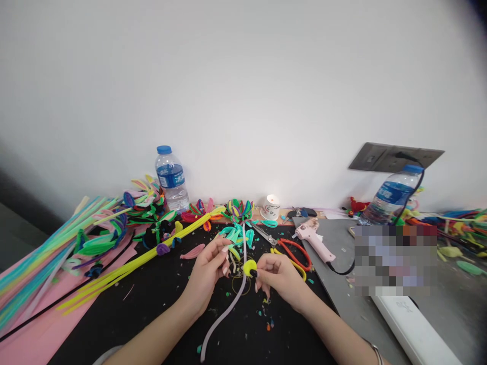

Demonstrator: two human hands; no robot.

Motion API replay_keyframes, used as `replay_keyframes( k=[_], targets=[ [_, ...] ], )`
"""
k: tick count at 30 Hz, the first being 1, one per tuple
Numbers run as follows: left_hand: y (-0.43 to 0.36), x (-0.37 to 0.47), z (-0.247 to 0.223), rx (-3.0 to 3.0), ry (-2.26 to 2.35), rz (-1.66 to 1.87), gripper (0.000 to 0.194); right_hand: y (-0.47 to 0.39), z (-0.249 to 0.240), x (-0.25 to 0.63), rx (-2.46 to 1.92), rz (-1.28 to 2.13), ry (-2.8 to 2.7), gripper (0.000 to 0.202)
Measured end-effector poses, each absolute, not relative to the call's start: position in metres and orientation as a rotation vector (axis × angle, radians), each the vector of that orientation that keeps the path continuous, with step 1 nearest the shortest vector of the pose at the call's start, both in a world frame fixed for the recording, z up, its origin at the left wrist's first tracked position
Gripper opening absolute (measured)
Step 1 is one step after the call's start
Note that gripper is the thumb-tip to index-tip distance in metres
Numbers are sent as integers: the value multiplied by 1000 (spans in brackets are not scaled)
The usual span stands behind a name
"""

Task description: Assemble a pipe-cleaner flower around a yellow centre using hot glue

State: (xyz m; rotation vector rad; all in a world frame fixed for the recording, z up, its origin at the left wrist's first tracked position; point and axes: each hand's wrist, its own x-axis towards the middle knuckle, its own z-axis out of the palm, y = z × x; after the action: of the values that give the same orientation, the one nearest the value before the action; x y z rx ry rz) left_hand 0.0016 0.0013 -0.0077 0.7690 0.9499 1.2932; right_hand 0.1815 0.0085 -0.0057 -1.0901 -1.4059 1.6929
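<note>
My right hand [279,281] pinches a small round yellow fuzzy piece with a black end [250,267], which looks made of pipe cleaner. Close to its left, the thumb and fingers of my left hand [205,274] are drawn together; what they hold, if anything, I cannot make out. A long pale lilac pipe cleaner [224,314] runs between the hands toward the front edge of the black mat [167,319]. Just beyond my fingers lie turquoise petal-shaped loops [238,234] and a multicoloured pipe-cleaner flower [239,209].
Orange-and-yellow-handled scissors [294,256] and a pink glue gun [314,241] lie to the right. A paper cup [271,208] and a water bottle [171,180] stand by the wall. Yellow pipe cleaners [140,261] lie at left; a white power strip [413,324] is at right.
</note>
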Motion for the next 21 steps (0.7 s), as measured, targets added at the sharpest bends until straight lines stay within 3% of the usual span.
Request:
replay_keyframes(
  k=[21],
  targets=[
    [1,2,-7,801,968,1255,26,10,-5,182,-1089,1683,-1383,25]
  ],
)
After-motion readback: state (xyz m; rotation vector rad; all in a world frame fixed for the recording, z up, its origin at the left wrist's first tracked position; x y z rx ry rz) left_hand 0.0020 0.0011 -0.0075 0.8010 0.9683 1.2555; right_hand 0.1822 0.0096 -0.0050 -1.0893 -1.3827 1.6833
